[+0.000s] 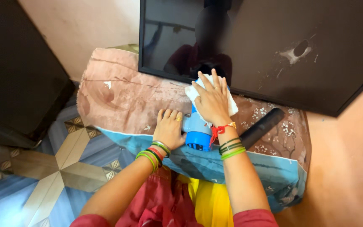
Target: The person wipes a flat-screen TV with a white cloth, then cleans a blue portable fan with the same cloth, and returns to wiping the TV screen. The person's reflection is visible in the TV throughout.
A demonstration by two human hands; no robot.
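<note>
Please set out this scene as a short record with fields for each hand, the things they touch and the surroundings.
Left hand: knuckles curled, resting on the table cover, against the blue device
Right hand: flat, pressing a white cloth onto the blue device
Behind: dark flat screen, standing on the covered table
Beside: black cylinder, lying to the right of the device
Floor: patterned tiles

Flat black screen, rectangular, dark, standing at table's back edge.
</note>
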